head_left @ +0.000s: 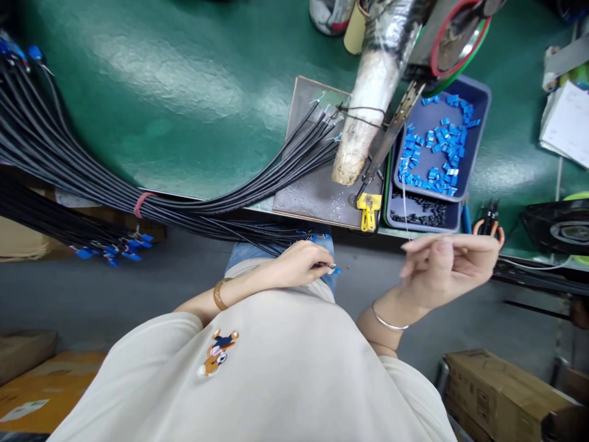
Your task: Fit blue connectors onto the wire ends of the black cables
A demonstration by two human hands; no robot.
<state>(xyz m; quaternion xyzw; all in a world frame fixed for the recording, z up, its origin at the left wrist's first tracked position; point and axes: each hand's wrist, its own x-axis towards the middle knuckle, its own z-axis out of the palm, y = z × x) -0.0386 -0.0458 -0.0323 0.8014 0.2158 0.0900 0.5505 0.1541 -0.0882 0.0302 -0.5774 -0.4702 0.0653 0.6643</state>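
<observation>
My left hand (304,263) is closed over my lap around a cable end, with a small blue connector (337,271) showing past its fingertips. Black cables (221,205) run across the table edge just above it, tied by a pink band (142,204). My right hand (446,264) is raised at the right, palm up, fingers curled together on a thin white strand (405,212) rising from the fingertips. Beyond that hand sits a grey bin (481,116) of blue connectors, and a lower bin (453,220) holds small black parts.
A soldering fume hose (372,86) hangs over a brown board (313,196) with a yellow clip (369,212). Pliers (489,221) and a black reel (559,230) lie at the right edge. Cardboard boxes (506,393) stand on the floor.
</observation>
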